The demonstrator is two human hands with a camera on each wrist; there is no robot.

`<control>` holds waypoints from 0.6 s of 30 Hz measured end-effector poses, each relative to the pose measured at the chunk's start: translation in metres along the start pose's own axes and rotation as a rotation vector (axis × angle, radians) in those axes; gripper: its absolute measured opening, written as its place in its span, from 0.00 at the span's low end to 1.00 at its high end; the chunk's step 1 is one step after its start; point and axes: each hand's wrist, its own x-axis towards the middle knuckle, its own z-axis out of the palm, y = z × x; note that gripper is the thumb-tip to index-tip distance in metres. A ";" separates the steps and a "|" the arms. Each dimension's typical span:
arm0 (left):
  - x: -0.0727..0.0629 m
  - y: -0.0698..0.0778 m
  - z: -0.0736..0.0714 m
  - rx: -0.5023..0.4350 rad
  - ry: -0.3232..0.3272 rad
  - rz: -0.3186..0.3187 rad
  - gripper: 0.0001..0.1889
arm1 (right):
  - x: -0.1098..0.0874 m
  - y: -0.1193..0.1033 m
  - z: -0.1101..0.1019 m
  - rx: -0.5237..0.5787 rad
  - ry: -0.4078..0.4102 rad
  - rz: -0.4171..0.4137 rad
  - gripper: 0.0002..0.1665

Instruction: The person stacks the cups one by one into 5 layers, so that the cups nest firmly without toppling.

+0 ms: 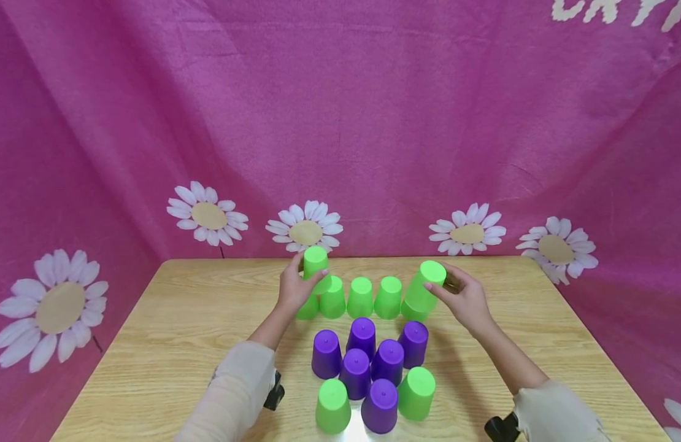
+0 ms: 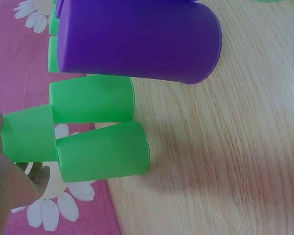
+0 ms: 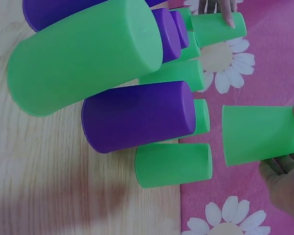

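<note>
My left hand (image 1: pixel 297 283) grips an upside-down green cup (image 1: pixel 315 260) between thumb and fingers at the left end of a back row of green cups. In the left wrist view, that cup's rim sits right at the tops of two row cups, the end cup (image 2: pixel 105 152) and its neighbour (image 2: pixel 93 99), spanning both. My right hand (image 1: pixel 466 301) holds another upside-down green cup (image 1: pixel 432 276) by its sides, thumb in front. The right wrist view shows this cup (image 3: pixel 261 134) raised, a gap between its rim and the right-end row cup (image 3: pixel 173 165).
Several upside-down purple cups (image 1: pixel 356 372) stand in front of the green row. Nearest the front are a purple cup (image 1: pixel 380 405) and two green cups, one left (image 1: pixel 333 405) and one right (image 1: pixel 417 393). A pink flowered cloth (image 1: pixel 373 153) hangs behind the wooden table (image 1: pixel 164 344).
</note>
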 end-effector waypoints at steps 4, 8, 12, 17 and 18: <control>-0.001 -0.002 -0.002 0.011 -0.015 -0.010 0.32 | 0.008 0.000 0.006 0.008 0.002 0.016 0.26; -0.003 -0.005 -0.005 0.020 -0.022 -0.002 0.34 | 0.015 0.001 0.012 0.009 -0.002 0.027 0.26; -0.006 -0.009 -0.009 0.040 -0.036 0.026 0.35 | 0.020 0.001 0.018 -0.011 0.001 0.054 0.28; -0.009 -0.012 -0.015 0.076 -0.040 0.052 0.34 | 0.027 0.004 0.024 -0.043 0.015 0.069 0.28; -0.010 -0.012 -0.016 0.080 -0.036 0.054 0.34 | 0.029 0.006 0.025 -0.045 0.022 0.075 0.28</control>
